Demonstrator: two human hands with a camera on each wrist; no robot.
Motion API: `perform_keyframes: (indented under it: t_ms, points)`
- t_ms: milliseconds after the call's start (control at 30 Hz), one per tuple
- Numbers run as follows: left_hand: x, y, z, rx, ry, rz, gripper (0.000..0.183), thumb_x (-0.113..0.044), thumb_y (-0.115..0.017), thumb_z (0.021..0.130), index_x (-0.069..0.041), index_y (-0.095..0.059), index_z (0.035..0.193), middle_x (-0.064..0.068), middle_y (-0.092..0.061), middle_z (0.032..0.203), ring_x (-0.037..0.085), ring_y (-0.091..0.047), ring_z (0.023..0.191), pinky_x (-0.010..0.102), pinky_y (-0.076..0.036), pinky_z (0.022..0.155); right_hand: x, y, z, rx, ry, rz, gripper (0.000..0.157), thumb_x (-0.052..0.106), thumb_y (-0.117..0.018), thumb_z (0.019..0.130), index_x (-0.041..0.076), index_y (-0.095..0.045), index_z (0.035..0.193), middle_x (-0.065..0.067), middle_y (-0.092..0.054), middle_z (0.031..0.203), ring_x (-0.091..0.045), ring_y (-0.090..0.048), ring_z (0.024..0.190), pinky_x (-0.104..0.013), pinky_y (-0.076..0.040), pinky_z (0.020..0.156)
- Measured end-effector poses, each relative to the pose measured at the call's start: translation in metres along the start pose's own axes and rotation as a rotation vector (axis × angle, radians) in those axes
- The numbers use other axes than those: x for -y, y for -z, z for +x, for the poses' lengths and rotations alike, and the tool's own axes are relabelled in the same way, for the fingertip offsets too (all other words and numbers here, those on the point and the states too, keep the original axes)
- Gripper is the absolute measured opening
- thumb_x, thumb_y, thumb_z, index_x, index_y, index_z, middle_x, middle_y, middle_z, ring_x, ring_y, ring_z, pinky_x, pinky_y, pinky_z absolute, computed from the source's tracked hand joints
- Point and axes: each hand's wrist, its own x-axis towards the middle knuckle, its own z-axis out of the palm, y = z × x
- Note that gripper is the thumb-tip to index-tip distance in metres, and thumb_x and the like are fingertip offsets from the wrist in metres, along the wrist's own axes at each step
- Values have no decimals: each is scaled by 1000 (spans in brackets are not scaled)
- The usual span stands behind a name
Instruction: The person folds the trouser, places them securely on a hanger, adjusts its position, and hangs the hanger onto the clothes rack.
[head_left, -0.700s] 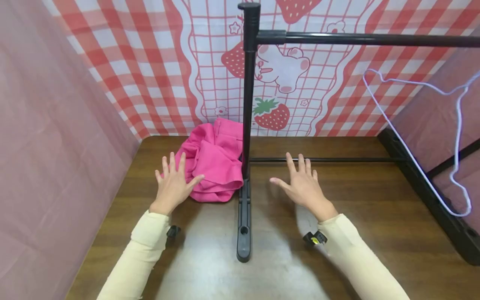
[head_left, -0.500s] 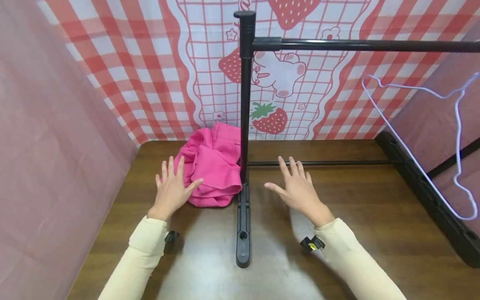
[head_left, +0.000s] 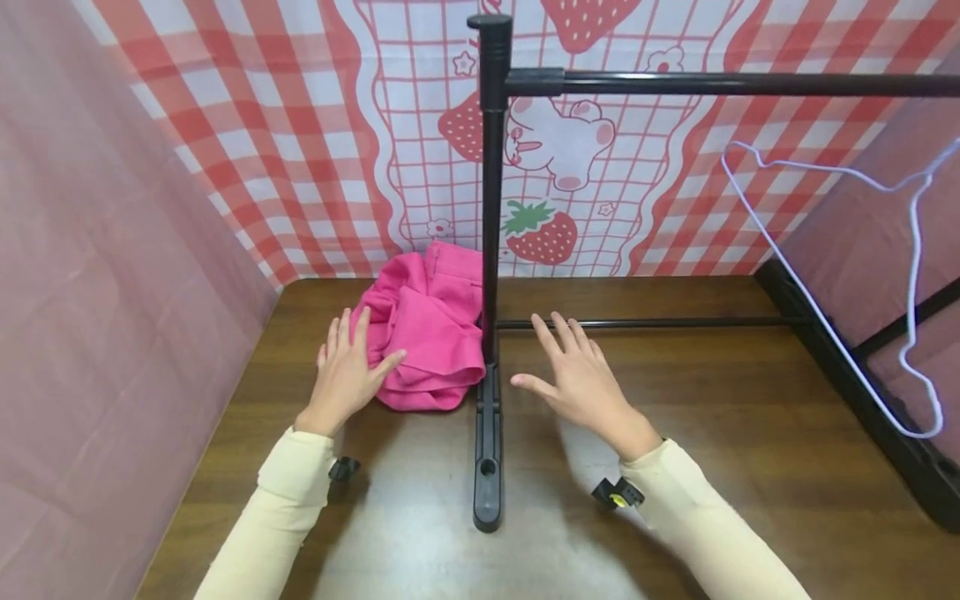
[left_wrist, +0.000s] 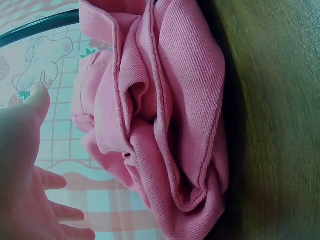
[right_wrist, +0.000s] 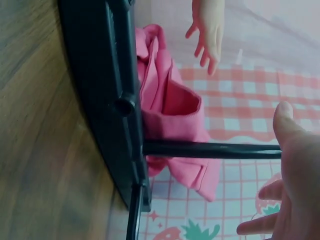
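A crumpled pink garment (head_left: 431, 333) of ribbed cloth with thick seams lies on the table at the foot of the rack's near post (head_left: 492, 225). My left hand (head_left: 345, 375) is spread at its left side, and the fingertips overlap the cloth in the head view. In the left wrist view that hand (left_wrist: 30, 165) stands apart from the folds (left_wrist: 150, 110), palm bare. To the right of the post hovers my right hand (head_left: 585, 383), fingers straight and thumb out toward the post. Nothing is in it in the right wrist view either, where its thumb (right_wrist: 286, 120) shows.
The black rack has a top bar (head_left: 712, 83), a low rear bar (head_left: 675, 322) and two long feet, the near foot (head_left: 487, 467) between my hands. A lilac hanger (head_left: 917, 275) hangs at the right. A checked strawberry curtain (head_left: 300, 142) backs the wooden table (head_left: 712, 467).
My right hand has drifted left toward the post. The left hand stays almost in place beside the pink garment, which has not moved.
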Motion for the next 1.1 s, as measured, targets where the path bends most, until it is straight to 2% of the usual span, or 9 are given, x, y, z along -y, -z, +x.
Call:
perform_keyframes:
  t_ms: [100, 267, 433, 533, 800, 1100]
  points:
    - [1, -1, 0, -5, -4, -17, 91, -60, -54, 91, -10, -15, 156, 26, -8, 161, 47, -7, 148, 71, -18, 112, 2, 0, -1, -54, 57, 24, 93, 71, -50, 85, 14, -25, 155, -24, -30, 155, -46, -29, 142, -62, -31, 112]
    - [3, 1, 1, 7, -4, -49, 89, -59, -52, 93, -9, -15, 156, 26, -7, 161, 47, -7, 148, 70, -17, 113, 8, 1, -2, -146, 153, 81, 97, 80, -34, 82, 13, -30, 153, -23, -37, 151, -43, -36, 139, -58, -36, 111]
    - [7, 3, 3, 17, -9, -70, 85, -55, -52, 95, -8, -15, 155, 27, -8, 160, 48, -8, 148, 69, -19, 113, 18, 1, -1, -200, 236, 104, 96, 80, -30, 82, 13, -35, 151, -20, -44, 147, -39, -45, 134, -56, -43, 104]
    - [9, 4, 5, 7, -19, -74, 82, -51, -53, 96, -7, -17, 155, 28, -11, 159, 48, -11, 147, 70, -22, 111, 25, 0, 1, -205, 270, 113, 96, 80, -30, 82, 13, -36, 151, -19, -46, 146, -36, -47, 132, -54, -46, 101]
    - [12, 10, 11, 0, -27, -72, 82, -49, -56, 95, -6, -19, 154, 29, -14, 158, 48, -16, 146, 72, -28, 107, 39, -3, 14, -215, 338, 130, 94, 79, -29, 84, 10, -39, 149, -19, -49, 143, -34, -49, 130, -51, -45, 104]
    - [17, 15, 22, 17, -10, -80, 80, -45, -56, 95, -6, -19, 154, 28, -15, 158, 47, -16, 146, 70, -26, 109, 58, -5, 30, -105, 366, 181, 92, 76, -30, 85, 14, -33, 152, -16, -45, 146, -31, -46, 133, -49, -44, 107]
